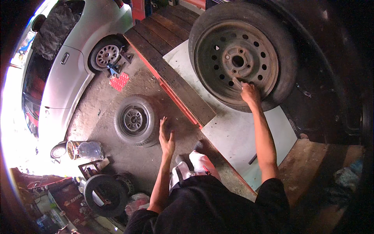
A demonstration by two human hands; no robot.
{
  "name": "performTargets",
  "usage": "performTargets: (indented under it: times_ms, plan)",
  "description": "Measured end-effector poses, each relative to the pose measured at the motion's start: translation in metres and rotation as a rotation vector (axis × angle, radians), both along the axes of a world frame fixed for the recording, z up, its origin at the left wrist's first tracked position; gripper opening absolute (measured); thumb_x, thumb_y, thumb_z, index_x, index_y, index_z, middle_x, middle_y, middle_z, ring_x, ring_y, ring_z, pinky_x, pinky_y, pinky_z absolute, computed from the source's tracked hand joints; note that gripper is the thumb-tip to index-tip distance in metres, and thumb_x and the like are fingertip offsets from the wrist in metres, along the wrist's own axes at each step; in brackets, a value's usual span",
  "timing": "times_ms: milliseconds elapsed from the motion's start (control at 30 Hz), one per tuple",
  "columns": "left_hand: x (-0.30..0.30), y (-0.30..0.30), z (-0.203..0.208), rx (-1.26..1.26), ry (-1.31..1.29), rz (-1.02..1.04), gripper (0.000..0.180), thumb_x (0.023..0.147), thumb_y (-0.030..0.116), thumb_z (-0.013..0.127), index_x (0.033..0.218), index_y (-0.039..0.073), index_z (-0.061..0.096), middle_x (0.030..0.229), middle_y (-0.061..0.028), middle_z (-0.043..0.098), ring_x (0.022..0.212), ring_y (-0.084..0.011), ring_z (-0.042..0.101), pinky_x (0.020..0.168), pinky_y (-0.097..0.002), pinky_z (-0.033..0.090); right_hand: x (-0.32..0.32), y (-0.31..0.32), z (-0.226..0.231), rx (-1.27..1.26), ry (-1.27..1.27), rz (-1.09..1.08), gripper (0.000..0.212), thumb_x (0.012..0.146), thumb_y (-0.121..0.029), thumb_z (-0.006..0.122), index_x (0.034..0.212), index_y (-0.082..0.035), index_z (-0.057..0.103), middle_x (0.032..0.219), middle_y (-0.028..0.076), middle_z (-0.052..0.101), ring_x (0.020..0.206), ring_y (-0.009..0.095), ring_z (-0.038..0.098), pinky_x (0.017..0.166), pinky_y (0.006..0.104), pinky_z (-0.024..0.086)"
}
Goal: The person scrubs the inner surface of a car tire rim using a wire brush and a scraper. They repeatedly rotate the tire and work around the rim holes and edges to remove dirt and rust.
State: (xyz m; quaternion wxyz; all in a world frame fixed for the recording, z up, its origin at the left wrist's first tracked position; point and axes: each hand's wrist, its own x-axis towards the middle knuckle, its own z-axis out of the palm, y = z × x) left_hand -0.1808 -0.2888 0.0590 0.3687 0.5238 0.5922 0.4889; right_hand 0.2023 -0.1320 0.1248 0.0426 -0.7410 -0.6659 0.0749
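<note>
A large car wheel (237, 43) with a rusty, dirty steel rim and a black tire stands over a white sheet (249, 144). My right hand (250, 93) is closed in front of the lower part of the rim. From it a short, pale, narrow tool (237, 82) points up toward the hub; its exact kind does not show. My left hand (167, 142) hangs free over the floor with fingers stretched out, holding nothing. Just beyond it a smaller wheel (134, 120) lies on the concrete. A short dark rod (253, 158) rests on the sheet, left of my right forearm.
A wooden bench (167, 35) with a red edge runs diagonally under the sheet. At left is a silver car (74, 74), a blue jack stand (113, 71) near its wheel. A loose tire (105, 195), a clear plastic jug (89, 149) and clutter are at lower left.
</note>
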Motion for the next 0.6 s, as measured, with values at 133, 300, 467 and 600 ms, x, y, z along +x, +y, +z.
performTargets:
  times_ms: [133,300,467,600]
  plan:
    - [0.006,-0.007,-0.008,-0.012,-0.005,-0.039,0.063,0.085,0.024,0.058,0.143,0.004,0.044,0.149,-0.0160,0.044,0.147,-0.0340,0.026,0.119,-0.0454,0.020,-0.037,0.005,-0.036,-0.039,0.073,-0.092,0.033,0.088,-0.009,0.052,0.120,-0.004,0.060,0.109,0.025,0.066,0.100,0.046,0.063,0.087,0.0524,0.052]
    - [0.011,-0.001,-0.008,-0.027,-0.054,-0.182,0.064,0.081,0.021,0.056,0.142,0.004,0.044,0.149,-0.0166,0.044,0.147,-0.0349,0.027,0.119,-0.0460,0.022,-0.025,-0.006,-0.033,0.052,0.229,-0.170,0.034,0.082,-0.007,0.054,0.115,0.000,0.061,0.109,0.027,0.065,0.101,0.046,0.062,0.090,0.0515,0.050]
    - [0.006,0.025,-0.014,0.001,-0.021,-0.341,0.065,0.081,0.021,0.056,0.142,0.005,0.044,0.148,-0.0177,0.044,0.146,-0.0368,0.028,0.119,-0.0468,0.022,-0.007,-0.016,0.007,0.191,0.292,-0.485,0.043,0.077,-0.009,0.063,0.116,0.009,0.056,0.111,0.032,0.062,0.106,0.046,0.060,0.092,0.0499,0.047]
    - [-0.004,0.039,-0.020,-0.003,-0.001,-0.393,0.066,0.084,0.030,0.057,0.143,0.004,0.043,0.148,-0.0192,0.045,0.145,-0.0378,0.029,0.118,-0.0467,0.023,-0.051,0.004,0.008,0.304,0.422,-0.627,0.053,0.079,-0.011,0.064,0.126,0.010,0.050,0.128,0.033,0.053,0.117,0.046,0.054,0.100,0.0505,0.043]
